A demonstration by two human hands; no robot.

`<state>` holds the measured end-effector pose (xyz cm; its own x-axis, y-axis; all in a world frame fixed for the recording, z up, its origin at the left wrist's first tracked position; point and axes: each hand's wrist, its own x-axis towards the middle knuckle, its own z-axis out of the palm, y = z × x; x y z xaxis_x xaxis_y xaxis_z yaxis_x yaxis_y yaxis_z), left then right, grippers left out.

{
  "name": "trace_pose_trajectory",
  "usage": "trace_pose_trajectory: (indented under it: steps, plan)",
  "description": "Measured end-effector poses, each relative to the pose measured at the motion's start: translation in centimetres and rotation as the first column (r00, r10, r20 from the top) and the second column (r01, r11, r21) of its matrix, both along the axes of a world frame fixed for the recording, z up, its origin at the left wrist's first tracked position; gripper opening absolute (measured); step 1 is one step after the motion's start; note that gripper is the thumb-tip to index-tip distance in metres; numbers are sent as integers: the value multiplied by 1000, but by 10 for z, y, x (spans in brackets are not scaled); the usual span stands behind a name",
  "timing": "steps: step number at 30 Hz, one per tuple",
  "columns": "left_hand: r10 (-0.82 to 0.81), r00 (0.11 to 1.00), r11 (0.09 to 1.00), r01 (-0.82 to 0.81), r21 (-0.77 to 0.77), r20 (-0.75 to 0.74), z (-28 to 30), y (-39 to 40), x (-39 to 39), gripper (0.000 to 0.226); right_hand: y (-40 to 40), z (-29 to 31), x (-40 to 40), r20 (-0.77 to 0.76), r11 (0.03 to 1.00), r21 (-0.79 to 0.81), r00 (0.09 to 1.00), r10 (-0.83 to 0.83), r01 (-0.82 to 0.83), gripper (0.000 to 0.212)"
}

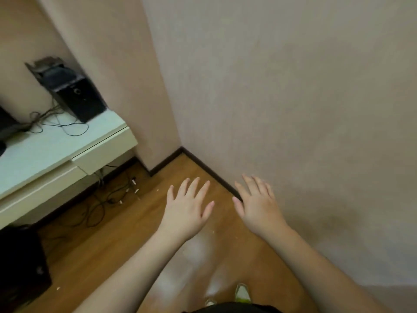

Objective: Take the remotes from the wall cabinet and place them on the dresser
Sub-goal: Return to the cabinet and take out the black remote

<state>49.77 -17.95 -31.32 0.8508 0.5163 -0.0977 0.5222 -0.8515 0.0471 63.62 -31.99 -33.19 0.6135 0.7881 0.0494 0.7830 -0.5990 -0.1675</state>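
Bare hands, left and right, fingers spread flat, glossy wood floor

Both hands, the left hand and right hand, hang with fingers spread over bare wooden floor, holding nothing, and the wall rises just beside the right one. To the left, the white dresser juts out from the corner, its top partly taken by a black speaker and loose thin cables. Under it, tangled cords litter the floor, and a dark box stands at the lower left.
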Motion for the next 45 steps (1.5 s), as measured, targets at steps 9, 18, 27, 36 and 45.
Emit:
trace_pose_trajectory:
  steps: [9, 18, 27, 36, 45]
  plan:
    - [277, 961, 961, -276, 27, -17, 32, 31, -40, 62, 65, 19, -10, 0, 960, -2, 960, 279, -279, 59]
    - [475, 878, 878, -477, 26, 64, 50, 96, -131, 61, 167, 42, -86, 29, 859, -44, 859, 512, -510, 60]
    - [566, 805, 806, -586, 85, 179, 85, 178, -249, 57, 276, 82, -197, 146, 806, -34, 795, 589, -591, 53]
    - [554, 814, 808, -576, 124, 172, 135, 261, -279, 59, 370, 138, -231, 201, 757, 48, 749, 631, -651, 52]
    - [494, 827, 781, -558, 280, 269, 182, 348, -230, 55, 459, 186, -184, 291, 706, 88, 697, 656, -702, 49]
